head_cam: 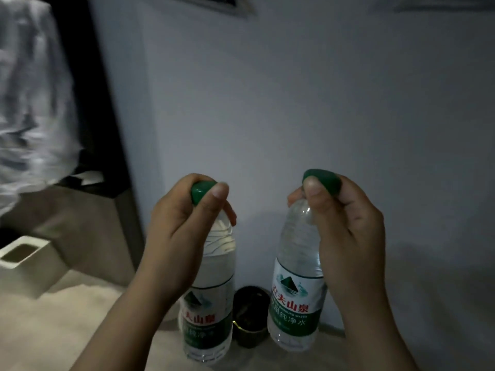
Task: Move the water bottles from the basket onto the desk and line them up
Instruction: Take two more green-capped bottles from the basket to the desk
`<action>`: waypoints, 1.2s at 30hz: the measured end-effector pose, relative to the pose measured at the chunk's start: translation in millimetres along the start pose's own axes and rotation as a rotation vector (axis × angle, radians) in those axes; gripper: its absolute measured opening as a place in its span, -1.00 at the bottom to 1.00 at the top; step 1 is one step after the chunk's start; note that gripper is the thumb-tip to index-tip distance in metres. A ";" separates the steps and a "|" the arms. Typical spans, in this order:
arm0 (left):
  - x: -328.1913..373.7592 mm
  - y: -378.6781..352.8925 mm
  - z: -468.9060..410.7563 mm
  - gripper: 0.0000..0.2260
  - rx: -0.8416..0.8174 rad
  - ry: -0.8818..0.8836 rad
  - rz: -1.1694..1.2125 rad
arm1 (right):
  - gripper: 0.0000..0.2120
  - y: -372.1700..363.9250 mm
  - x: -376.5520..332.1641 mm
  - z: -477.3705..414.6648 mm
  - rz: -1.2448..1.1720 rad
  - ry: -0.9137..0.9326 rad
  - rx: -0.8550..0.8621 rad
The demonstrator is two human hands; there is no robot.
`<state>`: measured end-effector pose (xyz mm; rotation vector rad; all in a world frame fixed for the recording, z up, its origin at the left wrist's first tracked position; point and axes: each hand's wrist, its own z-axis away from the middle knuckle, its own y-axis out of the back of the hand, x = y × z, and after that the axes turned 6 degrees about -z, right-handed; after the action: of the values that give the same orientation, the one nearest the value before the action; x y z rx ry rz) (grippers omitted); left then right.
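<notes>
Head view shows the thumb and curled fingers (219, 191) of the left hand (184, 226) pinching the green screw cap (199, 191) of a clear plastic water bottle with a green-and-white label (209, 303). The fingers (312, 188) of the right hand (348, 228) pinch the green cap and neck of a second matching clear bottle (297, 290). Both bottles are close to upright, the right one leaning a little, with their bases down at the pale desk top (80, 317) near the grey wall (294, 103); whether they rest on it I cannot tell. They stand apart, with a small dark round pot with a gold rim (250, 322) between them and slightly farther back. A white square holder (24, 261) sits at the left. No basket is in view. The step in hand looks like setting this pair down. The next move calls for seating each base flat, squaring the two into a row clear of the pot, then releasing the caps gently.
</notes>
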<state>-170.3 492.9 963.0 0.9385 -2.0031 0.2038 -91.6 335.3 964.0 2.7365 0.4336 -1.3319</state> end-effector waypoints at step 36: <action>-176.0 380.6 -34.3 -0.67 0.818 0.320 -0.634 | -0.74 -538.7 97.7 -5.4 -0.635 -0.108 -0.896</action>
<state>-352.3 870.1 923.5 1.8594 -1.2209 0.7882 -181.2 873.9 924.6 1.8160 1.5275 -0.9755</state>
